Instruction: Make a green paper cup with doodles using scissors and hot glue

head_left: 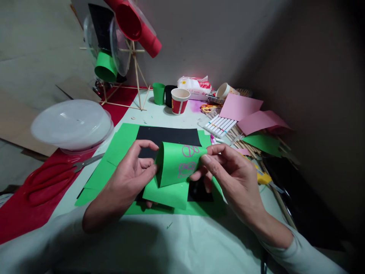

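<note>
Between my two hands is a green paper sheet, its upper part bent over toward me. Purple pen drawings, with round and curved outlines, show on the bent part. My left hand grips the sheet's left side, thumb and fingers closing on its edge. At the upper right corner, my right hand pinches the paper between thumb and forefinger. Beneath the held sheet lie black paper and larger green sheets on the table.
Red scissors and plastic lids lie left. A stick frame with red paper tubes stands behind. Paper cups, markers, pink paper, wooden sticks and a yellow cutter sit at back and right.
</note>
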### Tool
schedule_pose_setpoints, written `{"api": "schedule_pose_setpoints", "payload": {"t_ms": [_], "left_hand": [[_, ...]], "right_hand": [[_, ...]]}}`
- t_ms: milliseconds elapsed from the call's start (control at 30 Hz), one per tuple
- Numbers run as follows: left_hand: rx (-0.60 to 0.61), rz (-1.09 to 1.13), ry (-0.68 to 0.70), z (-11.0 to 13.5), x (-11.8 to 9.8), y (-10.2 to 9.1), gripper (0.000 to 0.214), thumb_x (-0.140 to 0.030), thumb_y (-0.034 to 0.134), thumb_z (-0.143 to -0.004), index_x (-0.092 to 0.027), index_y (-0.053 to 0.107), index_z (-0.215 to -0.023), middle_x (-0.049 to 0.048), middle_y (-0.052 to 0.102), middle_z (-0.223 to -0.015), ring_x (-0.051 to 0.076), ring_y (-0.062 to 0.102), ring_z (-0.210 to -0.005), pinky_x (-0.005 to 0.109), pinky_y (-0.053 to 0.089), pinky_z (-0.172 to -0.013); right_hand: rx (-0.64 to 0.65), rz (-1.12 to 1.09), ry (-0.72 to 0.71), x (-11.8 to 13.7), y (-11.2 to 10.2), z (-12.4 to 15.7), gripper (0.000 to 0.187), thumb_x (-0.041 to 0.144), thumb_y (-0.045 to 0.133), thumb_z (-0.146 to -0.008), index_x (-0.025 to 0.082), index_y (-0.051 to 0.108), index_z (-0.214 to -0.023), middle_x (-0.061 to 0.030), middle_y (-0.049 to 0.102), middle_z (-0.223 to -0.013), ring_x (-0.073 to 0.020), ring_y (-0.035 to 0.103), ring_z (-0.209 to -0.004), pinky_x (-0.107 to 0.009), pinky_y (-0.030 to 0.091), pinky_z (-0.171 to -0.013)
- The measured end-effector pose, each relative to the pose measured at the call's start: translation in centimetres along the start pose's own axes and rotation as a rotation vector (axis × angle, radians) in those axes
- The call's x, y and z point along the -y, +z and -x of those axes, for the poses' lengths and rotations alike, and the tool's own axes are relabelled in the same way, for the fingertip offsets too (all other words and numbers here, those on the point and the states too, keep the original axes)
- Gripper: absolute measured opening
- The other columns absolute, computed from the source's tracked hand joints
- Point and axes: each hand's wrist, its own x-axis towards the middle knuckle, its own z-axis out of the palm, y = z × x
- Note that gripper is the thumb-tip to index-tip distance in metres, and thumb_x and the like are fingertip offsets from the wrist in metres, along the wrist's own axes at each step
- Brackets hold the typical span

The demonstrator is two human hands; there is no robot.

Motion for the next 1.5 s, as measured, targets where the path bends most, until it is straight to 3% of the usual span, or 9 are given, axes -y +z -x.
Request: {"api": "schedule_pose_setpoints", "payload": {"t_ms": [167, 400, 600, 733, 900, 1067, 1167, 1333, 1500], "left_hand": [[-0.012, 0.012, -0.043, 0.0, -0.3, 0.2, 0.042, -0.032, 0.069, -0.087, -0.031, 0.035, -0.110, -0.0100, 0.059, -0.070, 0.013, 0.060, -0.035, 0.019, 0.046, -0.028], [0.005, 0.014, -0.037, 0.0, -0.3, 0.1, 0.039, -0.031, 0.068, -0.089, -0.029, 0.034, -0.108, -0.0080, 0.063, -0.073, 0.015, 0.063, -0.039, 0.022, 0.050, -0.031], [-0.022, 0.028, -0.005, -0.1, -0.5, -0.2, 0.041, -0.040, 0.069, -0.091, -0.029, 0.034, -0.109, -0.0126, 0.056, -0.057, 0.016, 0.062, -0.038, 0.020, 0.050, -0.032], [0.009, 0.055, -0.046, -0.2, -0.7, -0.3, 0.047, -0.040, 0.068, -0.092, -0.030, 0.034, -0.123, -0.0083, 0.064, -0.067, 0.015, 0.061, -0.036, 0.021, 0.049, -0.031], [-0.058, 0.072, -0.092, -0.1, -1.2, 0.0, 0.051, -0.031, 0.068, -0.089, -0.028, 0.042, -0.133, -0.0028, 0.065, -0.080, 0.014, 0.063, -0.045, 0.023, 0.053, -0.037], [-0.008, 0.104, -0.147, -0.4, -1.2, 0.0, 0.038, -0.023, 0.072, -0.084, -0.022, 0.057, -0.119, 0.0009, 0.066, -0.084, 0.013, 0.063, -0.055, 0.022, 0.054, -0.046], [-0.009, 0.119, -0.145, -0.6, -0.7, -0.2, 0.025, -0.019, 0.070, -0.084, -0.023, 0.065, -0.108, -0.0014, 0.064, -0.076, 0.013, 0.062, -0.055, 0.022, 0.053, -0.047], [-0.019, 0.147, -0.155, -0.6, -0.5, -0.1, 0.021, -0.022, 0.066, -0.087, -0.024, 0.068, -0.107, -0.0011, 0.066, -0.075, 0.014, 0.062, -0.055, 0.023, 0.052, -0.047], [-0.048, 0.100, -0.222, -0.5, -1.5, 0.2, 0.038, -0.013, 0.064, -0.075, -0.020, 0.061, -0.112, -0.0028, 0.064, -0.060, 0.013, 0.058, -0.045, 0.022, 0.049, -0.041]], "right_hand": [[-0.022, -0.063, 0.000, 0.2, 0.3, 0.1, 0.021, 0.036, 0.072, -0.093, 0.023, 0.057, -0.089, -0.0018, 0.082, -0.073, -0.0128, 0.070, -0.048, -0.022, 0.057, -0.047], [-0.016, -0.078, -0.085, -0.3, 0.6, 0.5, 0.011, 0.024, 0.072, -0.094, 0.025, 0.061, -0.096, 0.0004, 0.081, -0.086, -0.0143, 0.079, -0.076, -0.023, 0.065, -0.073], [0.007, 0.105, -0.266, -1.8, 0.5, 1.1, 0.020, 0.016, 0.067, -0.096, 0.031, 0.062, -0.108, 0.0037, 0.073, -0.093, -0.0112, 0.076, -0.081, -0.021, 0.063, -0.076], [0.049, 0.252, -0.361, -2.6, 0.1, 1.5, 0.028, 0.011, 0.063, -0.098, 0.032, 0.059, -0.117, 0.0032, 0.068, -0.098, -0.0097, 0.072, -0.084, -0.020, 0.061, -0.078], [0.081, 0.480, -0.557, -2.7, -0.3, 1.6, 0.036, 0.005, 0.064, -0.094, 0.026, 0.057, -0.123, 0.0007, 0.067, -0.105, -0.0087, 0.067, -0.090, -0.015, 0.055, -0.083], [0.154, 0.599, -0.729, -1.9, -0.2, 1.3, 0.041, -0.002, 0.060, -0.090, 0.019, 0.055, -0.125, -0.0035, 0.067, -0.102, -0.0130, 0.065, -0.090, -0.023, 0.055, -0.084], [0.158, 0.520, -0.699, -2.0, -0.2, 1.2, 0.049, -0.004, 0.059, -0.089, 0.019, 0.054, -0.131, -0.0068, 0.068, -0.114, -0.0169, 0.064, -0.100, -0.030, 0.054, -0.089], [0.064, 0.398, -0.547, -2.5, -0.6, 0.9, 0.054, -0.004, 0.052, -0.093, 0.028, 0.054, -0.138, -0.0070, 0.063, -0.130, -0.0192, 0.061, -0.107, -0.036, 0.052, -0.091], [0.191, 0.514, -0.593, -1.9, -0.7, 0.5, 0.048, 0.003, 0.058, -0.094, 0.026, 0.053, -0.135, -0.0092, 0.055, -0.143, -0.0230, 0.053, -0.127, -0.038, 0.048, -0.101]]}}
